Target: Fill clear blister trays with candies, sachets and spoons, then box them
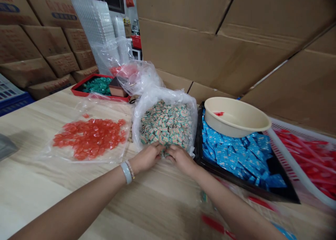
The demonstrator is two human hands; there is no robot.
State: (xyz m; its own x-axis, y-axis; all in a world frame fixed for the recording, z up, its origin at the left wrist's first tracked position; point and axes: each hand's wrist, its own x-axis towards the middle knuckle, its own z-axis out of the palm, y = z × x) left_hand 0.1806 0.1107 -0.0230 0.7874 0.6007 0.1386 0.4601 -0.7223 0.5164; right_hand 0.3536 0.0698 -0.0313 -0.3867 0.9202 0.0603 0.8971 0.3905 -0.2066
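We see the left hand (145,158) and the right hand (181,159) close together, almost touching, at the small wrapped sweets (166,126) in the mouth of a clear plastic bag (164,96). We cannot tell if they grip any sweets. The bag seems still well filled, so much looks left. Orange-red sweets (89,138) lie spread on the surface (39,156) at left. At right, blue sachets (233,156) fill a black tray (199,135), partly under a cream basin (236,115). We see nothing between the hands and the bag.
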